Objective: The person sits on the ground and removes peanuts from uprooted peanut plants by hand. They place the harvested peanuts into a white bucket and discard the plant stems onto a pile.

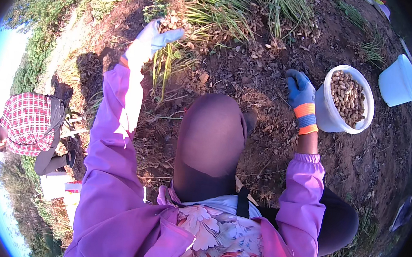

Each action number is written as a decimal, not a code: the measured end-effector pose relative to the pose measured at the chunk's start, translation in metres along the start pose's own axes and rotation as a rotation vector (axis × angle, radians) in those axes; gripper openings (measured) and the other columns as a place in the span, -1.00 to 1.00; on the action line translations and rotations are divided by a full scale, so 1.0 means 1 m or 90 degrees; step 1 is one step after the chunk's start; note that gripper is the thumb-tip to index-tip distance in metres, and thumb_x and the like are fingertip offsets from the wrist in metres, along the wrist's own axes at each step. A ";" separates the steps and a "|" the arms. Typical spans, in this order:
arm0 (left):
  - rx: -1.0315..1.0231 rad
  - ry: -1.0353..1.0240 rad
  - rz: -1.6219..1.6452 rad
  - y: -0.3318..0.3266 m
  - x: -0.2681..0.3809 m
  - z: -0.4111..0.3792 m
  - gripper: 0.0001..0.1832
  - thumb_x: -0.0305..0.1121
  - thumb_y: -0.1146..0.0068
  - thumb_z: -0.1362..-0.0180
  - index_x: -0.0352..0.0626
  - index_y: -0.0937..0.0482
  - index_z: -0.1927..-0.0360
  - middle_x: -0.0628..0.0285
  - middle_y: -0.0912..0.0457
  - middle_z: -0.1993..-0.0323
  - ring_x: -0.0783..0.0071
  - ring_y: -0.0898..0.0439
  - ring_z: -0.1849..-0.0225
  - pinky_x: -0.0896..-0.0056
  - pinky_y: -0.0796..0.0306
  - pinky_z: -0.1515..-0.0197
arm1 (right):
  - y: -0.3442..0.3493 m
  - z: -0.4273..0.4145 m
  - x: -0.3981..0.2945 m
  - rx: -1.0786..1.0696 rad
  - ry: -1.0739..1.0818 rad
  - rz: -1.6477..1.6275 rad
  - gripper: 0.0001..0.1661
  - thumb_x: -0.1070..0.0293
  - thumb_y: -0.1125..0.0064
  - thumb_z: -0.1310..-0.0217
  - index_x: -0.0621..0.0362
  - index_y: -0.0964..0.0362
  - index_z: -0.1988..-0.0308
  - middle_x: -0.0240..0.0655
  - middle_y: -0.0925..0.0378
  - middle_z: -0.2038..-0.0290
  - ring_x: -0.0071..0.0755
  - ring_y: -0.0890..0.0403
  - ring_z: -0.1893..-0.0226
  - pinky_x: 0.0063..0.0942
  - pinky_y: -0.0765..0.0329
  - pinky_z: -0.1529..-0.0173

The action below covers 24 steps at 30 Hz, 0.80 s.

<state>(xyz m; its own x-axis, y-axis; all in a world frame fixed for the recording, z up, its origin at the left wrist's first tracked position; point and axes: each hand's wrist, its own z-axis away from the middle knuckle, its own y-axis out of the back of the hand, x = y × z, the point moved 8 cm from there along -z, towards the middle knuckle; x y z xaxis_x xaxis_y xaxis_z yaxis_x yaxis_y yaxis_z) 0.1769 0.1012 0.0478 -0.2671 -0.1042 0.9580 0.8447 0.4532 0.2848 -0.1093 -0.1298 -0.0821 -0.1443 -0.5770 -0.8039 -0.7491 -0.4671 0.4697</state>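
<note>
My left hand (pixel 154 42), in a pale work glove with an orange cuff, is up at the near-left end of a heap of pulled peanut plants (pixel 220 12). Its thumb points right, just below a cluster of peanut pods (pixel 173 20) at the roots; whether the fingers grip the cluster is hard to see. Some yellow-green stems (pixel 167 68) hang below this hand. My right hand (pixel 299 88), in a blue-grey glove with an orange-striped cuff, is low over the soil beside a white plastic bucket (pixel 323 109) of peanuts (pixel 346 98). Its fingers are loosely bent, with nothing visible in them.
A second white bucket (pixel 397 81) lies tilted at the right. My bent knee (pixel 211 132) rises between my arms. At the left, a person in a checked shirt (pixel 26 124) sits bent over near a white container (pixel 54 185). Dry leaves and stalks litter the soil (pixel 233 70).
</note>
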 end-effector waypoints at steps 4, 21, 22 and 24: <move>0.055 -0.040 -0.418 0.066 0.037 0.025 -0.52 -0.17 -0.26 0.13 -0.29 -0.50 0.18 0.07 -0.60 0.28 0.40 -0.55 0.23 0.44 -0.40 0.13 | -0.013 0.010 0.016 -0.025 0.009 0.021 -0.80 0.39 -0.05 -0.08 0.14 -0.46 0.23 -0.21 -0.53 0.32 -0.31 -0.56 0.34 -0.47 -0.46 0.23; 0.178 0.757 -1.109 0.266 -0.169 0.209 -0.46 -0.06 0.19 -0.13 0.32 -0.12 -0.24 0.21 -0.04 -0.31 0.14 -0.13 -0.27 0.04 -0.10 -0.17 | -0.060 0.045 0.038 -0.215 -0.108 0.062 -0.77 0.38 -0.05 -0.05 0.16 -0.45 0.22 -0.07 -0.50 0.28 -0.04 -0.54 0.28 -0.33 -0.46 0.19; 0.155 0.727 -1.106 0.249 -0.178 0.197 -0.45 -0.06 0.20 -0.13 0.28 -0.12 -0.24 0.20 -0.04 -0.31 0.14 -0.15 -0.26 0.04 -0.11 -0.17 | -0.057 0.048 0.043 -0.195 -0.075 0.085 -0.77 0.38 -0.05 -0.05 0.16 -0.44 0.22 -0.07 -0.50 0.29 -0.05 -0.54 0.30 -0.31 -0.46 0.21; 0.143 0.573 -1.114 0.198 -0.171 0.152 -0.37 -0.19 -0.12 0.09 0.20 -0.25 -0.15 0.19 -0.17 -0.24 0.12 -0.23 -0.20 0.04 -0.17 -0.11 | -0.053 0.054 0.050 -0.218 -0.118 0.077 -0.76 0.37 -0.05 -0.05 0.17 -0.44 0.22 -0.09 -0.50 0.29 -0.03 -0.54 0.31 -0.31 -0.46 0.22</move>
<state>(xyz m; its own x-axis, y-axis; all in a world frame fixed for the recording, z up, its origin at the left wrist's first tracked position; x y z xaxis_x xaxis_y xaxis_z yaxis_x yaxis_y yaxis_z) 0.3199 0.3432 -0.0648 -0.2640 -0.7880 -0.5562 -0.1163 -0.5465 0.8294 -0.1117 -0.0973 -0.1669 -0.3558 -0.5261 -0.7724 -0.4648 -0.6174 0.6347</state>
